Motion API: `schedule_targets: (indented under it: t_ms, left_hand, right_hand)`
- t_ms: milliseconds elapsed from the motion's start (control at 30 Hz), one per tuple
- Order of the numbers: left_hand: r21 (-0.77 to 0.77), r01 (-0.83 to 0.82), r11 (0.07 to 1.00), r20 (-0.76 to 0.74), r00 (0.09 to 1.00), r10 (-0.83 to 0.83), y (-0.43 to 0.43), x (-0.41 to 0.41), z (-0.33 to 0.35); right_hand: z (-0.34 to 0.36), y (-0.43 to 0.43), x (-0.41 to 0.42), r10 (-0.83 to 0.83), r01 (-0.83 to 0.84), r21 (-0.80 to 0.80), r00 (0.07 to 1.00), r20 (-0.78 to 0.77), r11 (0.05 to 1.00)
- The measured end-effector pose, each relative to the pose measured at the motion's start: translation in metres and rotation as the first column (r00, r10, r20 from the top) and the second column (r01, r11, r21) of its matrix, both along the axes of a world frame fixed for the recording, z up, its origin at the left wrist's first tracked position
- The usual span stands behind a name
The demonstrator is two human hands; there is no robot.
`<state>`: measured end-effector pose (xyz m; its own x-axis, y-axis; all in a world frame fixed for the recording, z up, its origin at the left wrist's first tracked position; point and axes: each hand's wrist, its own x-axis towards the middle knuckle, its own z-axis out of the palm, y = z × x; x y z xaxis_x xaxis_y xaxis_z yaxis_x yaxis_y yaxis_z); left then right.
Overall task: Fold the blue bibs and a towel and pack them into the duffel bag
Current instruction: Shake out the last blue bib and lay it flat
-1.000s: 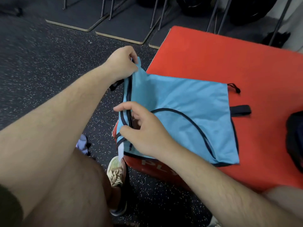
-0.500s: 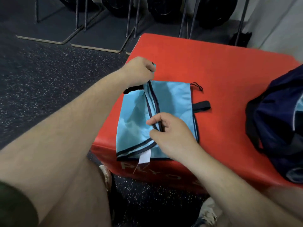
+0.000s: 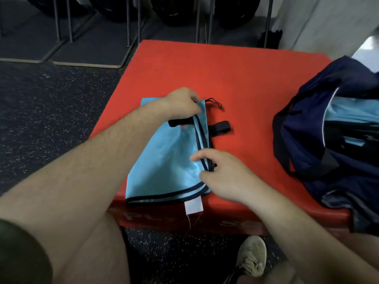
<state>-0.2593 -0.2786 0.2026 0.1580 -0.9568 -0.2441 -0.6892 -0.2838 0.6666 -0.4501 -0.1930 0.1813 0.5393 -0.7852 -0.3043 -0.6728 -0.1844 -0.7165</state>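
Note:
A light blue bib (image 3: 164, 169) with dark trim lies folded in half on the red padded box (image 3: 235, 83), near its front left corner. My left hand (image 3: 182, 103) pinches the bib's far trimmed edge. My right hand (image 3: 223, 177) pinches the same dark-trimmed edge nearer to me. A white label (image 3: 193, 207) hangs from the bib over the box's front. The navy duffel bag (image 3: 320, 140) stands open at the right of the box, with light blue fabric (image 3: 352, 111) showing inside it. No towel is in view.
Black straps (image 3: 220, 128) and a cord (image 3: 214, 102) stick out from the bib's right side. Dark speckled floor (image 3: 51, 124) lies to the left. Metal rack legs (image 3: 128, 21) and dark mats stand behind the box. My shoe (image 3: 251, 257) is on the floor below.
The bib's left half has been folded over to the right, so it is now half as wide. Both hands moved right with the trimmed edge. The duffel bag has come into view.

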Motion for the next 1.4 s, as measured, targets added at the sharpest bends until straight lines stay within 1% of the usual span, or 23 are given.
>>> schedule_targets:
  t_ms: [67, 100, 167, 267, 300, 367, 400, 433, 500, 567, 667, 733, 767, 867, 933, 967, 1000, 1033, 1100, 1133, 1200, 1300, 1400]
  left_hand:
    - [0.029, 0.057, 0.998, 0.074, 0.995, -0.059, -0.003, -0.005, -0.006]
    - [0.027, 0.072, 0.997, 0.085, 0.994, -0.074, -0.005, -0.007, -0.009]
    - [0.007, 0.077, 0.997, 0.074, 0.994, -0.077, -0.009, -0.008, -0.012]
    - [-0.064, 0.064, 0.996, 0.196, 0.979, -0.050, -0.014, -0.008, -0.015]
    - [-0.096, 0.050, 0.994, 0.135, 0.990, -0.036, -0.017, -0.009, -0.017]
    - [-0.139, 0.032, 0.990, -0.191, 0.980, -0.058, -0.017, -0.013, -0.016]
    - [-0.153, 0.016, 0.988, -0.364, 0.929, -0.072, -0.017, -0.016, -0.014]
    - [-0.178, -0.005, 0.984, -0.481, 0.873, -0.082, -0.016, -0.017, -0.012]
    - [-0.243, -0.057, 0.968, -0.521, 0.850, -0.080, -0.018, -0.014, -0.009]
    - [-0.278, -0.078, 0.957, -0.397, 0.917, -0.041, -0.019, -0.010, -0.010]
    - [-0.291, -0.020, 0.957, -0.045, 0.999, 0.007, -0.017, 0.005, -0.023]
    - [-0.247, 0.039, 0.968, 0.176, 0.984, 0.005, -0.015, 0.020, -0.040]
    - [-0.180, 0.055, 0.982, 0.286, 0.958, -0.001, -0.013, 0.029, -0.049]
    - [0.050, -0.024, 0.998, 0.499, 0.866, -0.004, -0.001, 0.047, -0.067]
    - [0.105, -0.036, 0.994, 0.544, 0.839, -0.028, 0.006, 0.051, -0.076]
    - [0.103, -0.027, 0.994, 0.550, 0.834, -0.034, 0.008, 0.050, -0.080]
    - [0.089, -0.019, 0.996, 0.552, 0.833, -0.033, 0.009, 0.048, -0.083]
    - [0.075, -0.016, 0.997, 0.550, 0.835, -0.028, 0.010, 0.044, -0.083]
    - [0.067, -0.002, 0.998, 0.553, 0.832, -0.035, 0.011, 0.037, -0.083]
    - [0.063, 0.014, 0.998, 0.571, 0.819, -0.047, 0.013, 0.034, -0.083]
    - [0.061, 0.043, 0.997, 0.621, 0.780, -0.072, 0.017, 0.031, -0.085]
    - [0.038, 0.055, 0.998, 0.630, 0.774, -0.067, 0.019, 0.032, -0.087]
    - [-0.068, 0.024, 0.997, 0.548, 0.836, 0.018, 0.020, 0.034, -0.092]
  right_hand:
    - [-0.004, -0.004, -0.004, 0.088, -0.115, -0.090, 0.961, -0.261, 0.989]
    - [-0.004, -0.004, -0.005, 0.108, -0.155, -0.111, 0.934, -0.341, 0.982]
    - [-0.002, -0.004, -0.004, 0.129, -0.204, -0.139, 0.899, -0.418, 0.969]
    - [-0.001, -0.008, 0.000, 0.173, -0.279, -0.154, 0.857, -0.485, 0.948]
    - [-0.001, -0.009, 0.001, 0.182, -0.286, -0.145, 0.851, -0.492, 0.947]
    - [0.000, -0.012, 0.002, 0.193, -0.291, -0.129, 0.848, -0.494, 0.948]
    - [0.001, -0.013, 0.002, 0.198, -0.295, -0.122, 0.843, -0.501, 0.948]
    - [0.002, -0.015, 0.002, 0.205, -0.302, -0.113, 0.834, -0.512, 0.947]
    - [0.004, -0.017, 0.003, 0.217, -0.315, -0.094, 0.814, -0.539, 0.945]
    - [0.006, -0.020, 0.006, 0.224, -0.324, -0.081, 0.793, -0.567, 0.943]
    - [0.008, -0.024, 0.010, 0.232, -0.336, -0.059, 0.757, -0.610, 0.940]
    - [0.010, -0.027, 0.012, 0.252, -0.356, -0.025, 0.708, -0.660, 0.934]
    - [0.010, -0.028, 0.014, 0.260, -0.366, -0.009, 0.678, -0.687, 0.931]
    - [0.014, -0.031, 0.019, 0.269, -0.382, 0.022, 0.607, -0.748, 0.924]
    - [0.020, -0.030, 0.024, 0.269, -0.394, 0.039, 0.548, -0.792, 0.918]
    - [0.023, -0.030, 0.028, 0.252, -0.402, 0.015, 0.545, -0.800, 0.916]
    - [0.024, -0.031, 0.032, 0.213, -0.408, -0.059, 0.588, -0.780, 0.911]
    - [0.024, -0.033, 0.036, 0.153, -0.396, -0.186, 0.681, -0.716, 0.899]
    - [0.017, -0.039, 0.049, 0.045, -0.284, -0.471, 0.889, -0.456, 0.835]
    - [0.011, -0.045, 0.058, 0.037, -0.220, -0.555, 0.946, -0.321, 0.802]
    - [-0.003, -0.059, 0.078, 0.088, -0.170, -0.590, 0.982, -0.167, 0.789]
    - [-0.029, -0.087, 0.098, 0.107, -0.166, -0.545, 0.984, -0.140, 0.822]
    - [-0.059, -0.111, 0.094, 0.013, -0.169, -0.574, 0.964, -0.266, 0.801]
